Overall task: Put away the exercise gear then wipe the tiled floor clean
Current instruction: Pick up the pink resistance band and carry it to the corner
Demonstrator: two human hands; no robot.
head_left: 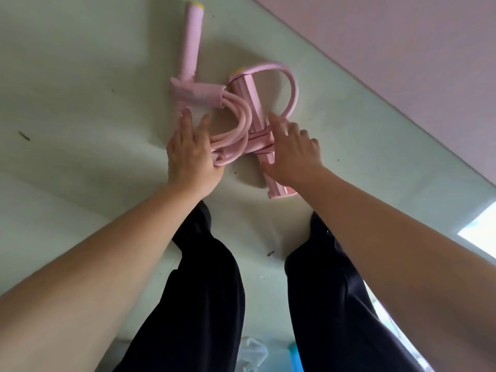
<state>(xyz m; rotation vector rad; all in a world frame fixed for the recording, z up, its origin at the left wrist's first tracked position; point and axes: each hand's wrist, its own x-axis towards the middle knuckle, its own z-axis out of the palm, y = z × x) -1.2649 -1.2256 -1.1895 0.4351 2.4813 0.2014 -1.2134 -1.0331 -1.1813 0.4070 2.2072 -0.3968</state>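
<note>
Pink foam and rubber lie in a heap on the pale tiled floor (80,89) in front of our knees: this is the pedal resistance band (239,122), with its tubes coiled between one long handle (191,41) that points away from us and a second bar (255,108) lying across the middle. We think it is bundled like this so that it can be lifted in one piece.

Our left hand (192,154) is spread flat, fingers open, and presses on the coiled tubes (236,130) at the left side. Our right hand (291,154) is also open, fingers loosely curved, and rests on the crossing of the straps just beside the bar. Neither hand grips yet; we judge that they are gathering the loops together before closing.

Behind the gear a pink wall (389,49) runs diagonally, near the far loop (288,87), so there is little room on that side. To the left the floor is open, with only small dark specks (24,136) of dirt. Our dark trousers (209,277) stand close behind the hands, so the bundle should probably come up and not toward us.
</note>
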